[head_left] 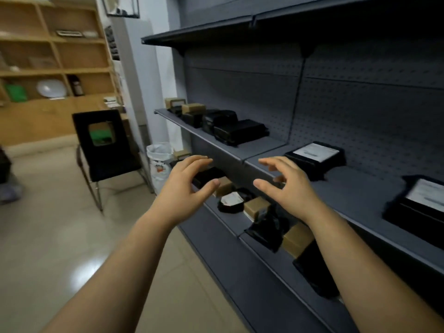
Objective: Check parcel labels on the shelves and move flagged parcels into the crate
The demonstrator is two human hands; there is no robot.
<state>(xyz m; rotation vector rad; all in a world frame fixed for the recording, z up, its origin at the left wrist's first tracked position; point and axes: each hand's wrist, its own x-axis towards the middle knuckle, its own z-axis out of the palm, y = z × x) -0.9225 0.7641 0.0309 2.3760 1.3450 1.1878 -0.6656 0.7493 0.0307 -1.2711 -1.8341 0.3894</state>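
My left hand (186,186) and my right hand (286,186) hover side by side in front of the dark grey shelf unit, fingers spread, holding nothing. On the middle shelf (254,152) lie black parcels (237,131) and small brown boxes (193,108) at the far end. Nearer me lie a black parcel with a white label (317,157) and another labelled black parcel (418,205). The lower shelf (230,222) holds a black parcel with a white label (230,201), brown boxes (255,207) and black bags (269,231). No crate is in view.
A black chair (105,150) stands on the tiled floor to the left. A white sack (159,164) leans by the shelf end. Wooden shelving (55,56) with a white dish and green items fills the back left. An upper grey shelf (216,32) overhangs.
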